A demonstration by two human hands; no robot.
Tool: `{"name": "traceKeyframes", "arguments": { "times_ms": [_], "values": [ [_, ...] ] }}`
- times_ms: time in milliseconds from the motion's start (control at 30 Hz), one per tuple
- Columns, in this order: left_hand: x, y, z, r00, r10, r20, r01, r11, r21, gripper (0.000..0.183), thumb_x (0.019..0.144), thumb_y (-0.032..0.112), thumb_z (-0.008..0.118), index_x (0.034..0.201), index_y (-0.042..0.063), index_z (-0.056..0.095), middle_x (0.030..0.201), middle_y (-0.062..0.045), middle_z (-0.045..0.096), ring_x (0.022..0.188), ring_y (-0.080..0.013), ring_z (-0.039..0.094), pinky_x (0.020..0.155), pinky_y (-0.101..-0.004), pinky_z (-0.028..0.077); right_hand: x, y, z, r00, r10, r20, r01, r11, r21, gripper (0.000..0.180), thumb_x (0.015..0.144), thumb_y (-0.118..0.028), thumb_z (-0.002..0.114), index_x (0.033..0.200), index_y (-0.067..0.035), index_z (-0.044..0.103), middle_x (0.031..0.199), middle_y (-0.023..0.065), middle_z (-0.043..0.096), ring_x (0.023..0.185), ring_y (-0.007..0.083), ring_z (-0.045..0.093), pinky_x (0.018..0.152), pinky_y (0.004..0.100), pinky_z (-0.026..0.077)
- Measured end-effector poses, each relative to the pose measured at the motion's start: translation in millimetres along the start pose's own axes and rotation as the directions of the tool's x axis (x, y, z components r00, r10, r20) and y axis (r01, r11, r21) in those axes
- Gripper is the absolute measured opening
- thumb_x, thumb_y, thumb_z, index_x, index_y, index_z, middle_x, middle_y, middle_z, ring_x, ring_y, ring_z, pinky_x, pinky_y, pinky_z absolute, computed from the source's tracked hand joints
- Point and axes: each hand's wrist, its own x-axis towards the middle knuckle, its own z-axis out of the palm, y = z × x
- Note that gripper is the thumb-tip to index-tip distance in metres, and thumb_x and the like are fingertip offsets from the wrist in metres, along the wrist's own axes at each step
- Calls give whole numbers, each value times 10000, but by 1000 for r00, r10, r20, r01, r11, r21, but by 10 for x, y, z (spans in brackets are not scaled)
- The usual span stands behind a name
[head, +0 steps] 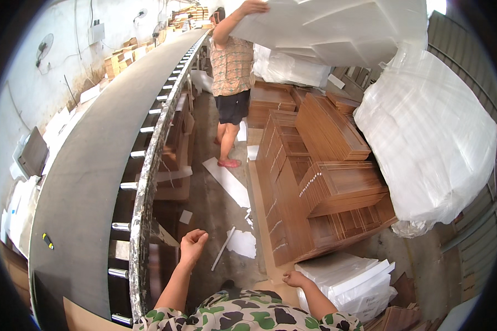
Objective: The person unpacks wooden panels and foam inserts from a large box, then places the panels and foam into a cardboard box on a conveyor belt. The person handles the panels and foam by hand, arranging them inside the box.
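My left hand is raised beside the conveyor's worn side rail. Its fingers are curled in towards the thumb, and I see nothing in them. Low on the right hangs my right hand, loosely bent, with no object visible in it. It is close to a stack of white foam sheets wrapped in clear plastic. Ahead of that hand rises a large stack of brown wood-grain panels, some with framed faces. A smaller pile of panels lies on top.
A co-worker stands ahead in the aisle, an arm raised at a big white foam sheet. A yellow-and-black utility knife lies on the dark conveyor belt. White scraps litter the floor. A plastic-wrapped bundle bulges at right.
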Motion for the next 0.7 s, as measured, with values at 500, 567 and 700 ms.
{"name": "traceKeyframes", "arguments": {
  "times_ms": [500,567,700],
  "values": [
    [148,-106,-144,998,21,61,-17,997,-77,238,822,153,687,968,-33,660,865,-37,664,775,-94,598,705,-236,471,-901,-232,-2142,-92,34,-995,279,960,7,631,812,-275,671,1267,85,423,1262,300,445,1129,414,475,958,471,391],
    [139,-21,-171,998,-3,69,11,993,-115,201,829,146,677,947,-17,669,766,2,637,652,-61,551,589,-214,436,-1492,-4,-3251,-474,-57,-879,-50,998,-37,837,777,-352,720,1368,69,304,1357,320,347,1255,448,345,1047,505,278],
    [92,159,-39,988,-122,93,125,992,-20,190,831,160,674,925,-6,677,691,36,592,583,-40,488,524,-207,377,-2064,273,-4837,-569,195,-799,-162,926,341,970,714,-536,713,1373,40,295,1356,354,315,1283,431,321,1011,515,339]
  ]
}}
